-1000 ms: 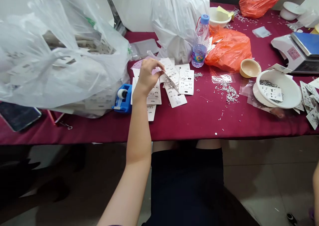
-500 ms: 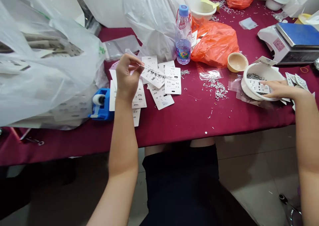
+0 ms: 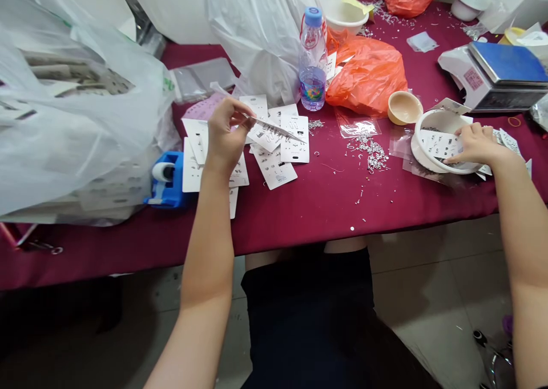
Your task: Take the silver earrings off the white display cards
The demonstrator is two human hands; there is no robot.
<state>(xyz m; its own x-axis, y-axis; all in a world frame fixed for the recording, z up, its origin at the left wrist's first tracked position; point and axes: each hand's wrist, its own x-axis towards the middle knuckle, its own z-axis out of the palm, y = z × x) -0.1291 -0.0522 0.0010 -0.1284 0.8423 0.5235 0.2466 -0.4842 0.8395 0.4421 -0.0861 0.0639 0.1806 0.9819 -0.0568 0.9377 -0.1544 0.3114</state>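
Note:
My left hand [image 3: 226,132] pinches a white earring card [image 3: 278,131] by its edge and holds it almost flat above several more cards [image 3: 274,169] spread on the maroon tablecloth. My right hand [image 3: 471,143] rests palm down on the rim of a white bowl [image 3: 423,149] at the right, its fingers curled over a white card [image 3: 440,144] that lies in the bowl. Small silver metal parts [image 3: 370,149] are scattered on the cloth between the two hands.
A large clear bag of cards [image 3: 72,120] fills the left side. Beside it stands a blue tape dispenser [image 3: 166,179]. A water bottle [image 3: 312,63], orange bag [image 3: 368,75], tan cup [image 3: 403,107] and scale [image 3: 500,72] stand further back.
My right hand came into view and reached the white bowl, then closed over the card in it. My left hand keeps the same card, now tilted flatter.

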